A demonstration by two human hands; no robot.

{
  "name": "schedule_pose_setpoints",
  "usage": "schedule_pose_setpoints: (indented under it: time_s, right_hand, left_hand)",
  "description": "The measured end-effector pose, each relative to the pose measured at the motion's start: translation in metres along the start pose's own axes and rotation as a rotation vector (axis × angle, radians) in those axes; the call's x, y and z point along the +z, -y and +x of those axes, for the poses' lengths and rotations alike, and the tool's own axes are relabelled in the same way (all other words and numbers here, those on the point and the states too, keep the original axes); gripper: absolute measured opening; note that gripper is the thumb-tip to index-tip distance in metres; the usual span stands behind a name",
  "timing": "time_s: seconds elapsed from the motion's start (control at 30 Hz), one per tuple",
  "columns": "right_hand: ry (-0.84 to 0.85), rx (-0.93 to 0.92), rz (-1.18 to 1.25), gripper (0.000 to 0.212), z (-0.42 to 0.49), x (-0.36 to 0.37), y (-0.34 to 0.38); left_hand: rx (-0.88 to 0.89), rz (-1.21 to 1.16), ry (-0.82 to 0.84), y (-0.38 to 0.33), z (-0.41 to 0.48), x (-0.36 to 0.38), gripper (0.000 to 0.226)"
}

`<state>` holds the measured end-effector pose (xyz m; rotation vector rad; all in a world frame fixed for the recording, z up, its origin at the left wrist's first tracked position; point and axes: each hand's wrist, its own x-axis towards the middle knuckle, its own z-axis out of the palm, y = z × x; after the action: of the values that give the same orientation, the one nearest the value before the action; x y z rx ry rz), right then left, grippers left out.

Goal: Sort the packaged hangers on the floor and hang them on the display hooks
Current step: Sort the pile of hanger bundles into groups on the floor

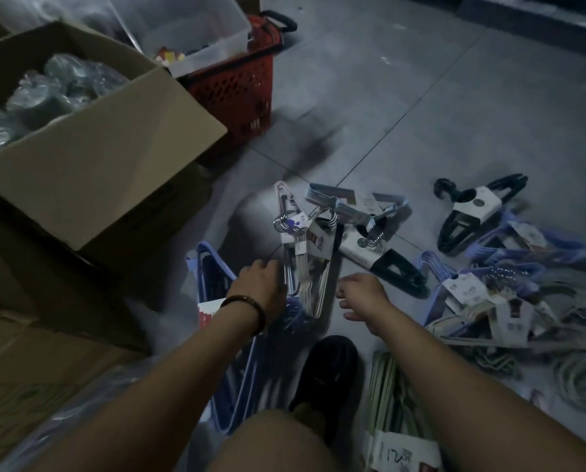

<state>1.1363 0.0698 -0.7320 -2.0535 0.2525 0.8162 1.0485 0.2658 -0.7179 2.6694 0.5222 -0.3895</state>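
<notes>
Packs of hangers lie scattered on the grey tiled floor. My left hand [262,284], with a dark bracelet on the wrist, is closed on a pack of beige hangers [307,267] with metal hooks. My right hand [361,296] hovers just right of that pack, fingers apart and holding nothing. A pack of blue hangers [213,264] lies under my left forearm. Dark green hanger packs [468,209] and a light blue pack [353,202] lie further out. A heap of purple and beige packs [496,298] sits at the right. No display hooks are visible.
An open cardboard box [114,155] with wrapped goods stands at the left, more flattened cardboard below it. A red shopping basket [240,86] holding a clear plastic bin [196,32] stands behind. My black shoe [325,373] rests between the packs; green hangers [390,393] lie beside it.
</notes>
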Motion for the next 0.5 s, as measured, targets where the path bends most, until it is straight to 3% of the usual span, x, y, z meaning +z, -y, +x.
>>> schedule_pose_setpoints:
  time_s: [0.2,0.4,0.5]
  right_hand:
    - [0.046,-0.138,-0.273,0.02,0.047,0.03,0.0]
    - [0.12,-0.132,-0.317,0.036,0.107,0.068,-0.012]
    - [0.15,-0.134,-0.378,0.043,0.134,0.091,-0.022]
  left_hand:
    - [0.011,0.21,0.047,0.011,0.039,0.083,0.045]
    - [0.065,0.299,-0.195,0.027,0.036,0.119,0.045]
    - [0.081,0.284,-0.229,0.029,0.037,0.123,0.042]
